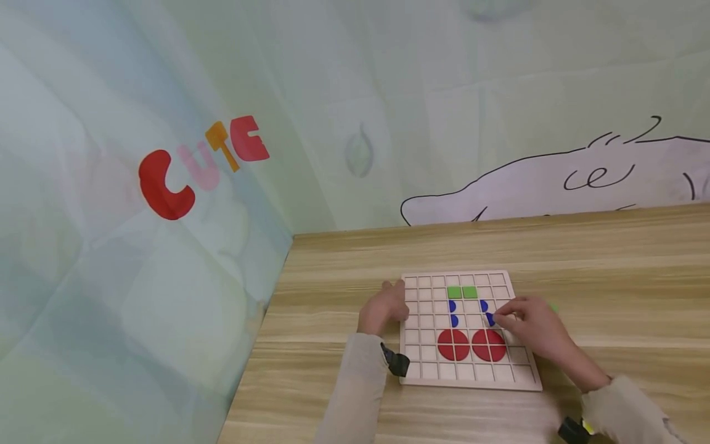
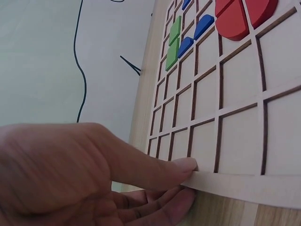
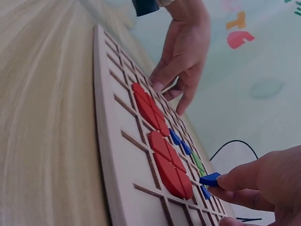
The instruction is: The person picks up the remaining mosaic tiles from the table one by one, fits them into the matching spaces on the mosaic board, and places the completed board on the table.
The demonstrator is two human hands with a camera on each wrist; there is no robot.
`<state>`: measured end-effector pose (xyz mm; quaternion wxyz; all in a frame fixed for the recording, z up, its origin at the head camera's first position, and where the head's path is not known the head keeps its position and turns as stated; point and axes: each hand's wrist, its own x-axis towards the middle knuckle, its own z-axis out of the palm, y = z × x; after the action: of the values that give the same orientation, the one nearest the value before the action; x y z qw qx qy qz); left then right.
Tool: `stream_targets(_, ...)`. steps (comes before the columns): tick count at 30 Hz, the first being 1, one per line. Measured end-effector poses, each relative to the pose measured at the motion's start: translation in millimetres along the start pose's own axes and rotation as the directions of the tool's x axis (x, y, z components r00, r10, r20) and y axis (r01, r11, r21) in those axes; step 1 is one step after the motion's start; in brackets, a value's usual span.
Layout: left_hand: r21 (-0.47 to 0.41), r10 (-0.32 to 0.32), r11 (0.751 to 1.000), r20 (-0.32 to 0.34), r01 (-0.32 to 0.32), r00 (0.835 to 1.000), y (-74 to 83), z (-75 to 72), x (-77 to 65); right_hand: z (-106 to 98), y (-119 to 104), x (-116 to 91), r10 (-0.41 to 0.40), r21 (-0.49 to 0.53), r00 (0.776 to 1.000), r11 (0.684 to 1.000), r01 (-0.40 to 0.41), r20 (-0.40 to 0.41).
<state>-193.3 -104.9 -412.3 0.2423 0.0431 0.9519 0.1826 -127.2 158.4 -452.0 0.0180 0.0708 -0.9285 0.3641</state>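
Observation:
A pale wooden grid board (image 1: 429,336) lies on the table. My left hand (image 1: 385,308) holds its left edge; in the left wrist view the thumb (image 2: 183,165) rests on the rim and the other fingers curl below it. My right hand (image 1: 529,324) pinches a blue half-round tile (image 3: 209,179) between thumb and finger, just over the board's right-middle cells. Three more blue tiles (image 1: 452,306) sit in cells. Above them are two green square tiles (image 1: 462,292). Red quarter tiles form two circles (image 1: 453,345) lower on the board.
A bit of green (image 1: 553,307) shows on the table behind my right hand, mostly hidden. The wood-grain table (image 1: 333,277) meets a printed cloth backdrop (image 1: 355,92) at its back and left edges. Coloured letters (image 1: 166,185) mark the left cloth.

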Motion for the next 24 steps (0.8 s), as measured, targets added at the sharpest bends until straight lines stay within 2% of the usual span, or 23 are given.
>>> stream_targets(6, -0.004, 0.002, 1.000, 0.001, -0.002, 1.000, -0.4, -0.5, -0.5, 8, -3, -1, 0.027, -0.065, 0.999, 0.997, -0.030, -0.043)
stream_targets(24, -0.005, 0.004, 1.000, 0.004, -0.004, 1.000, -1.4, -0.2, -0.4, 18, -6, 2, 0.079, -0.105, 0.992, 0.990, -0.090, -0.102)
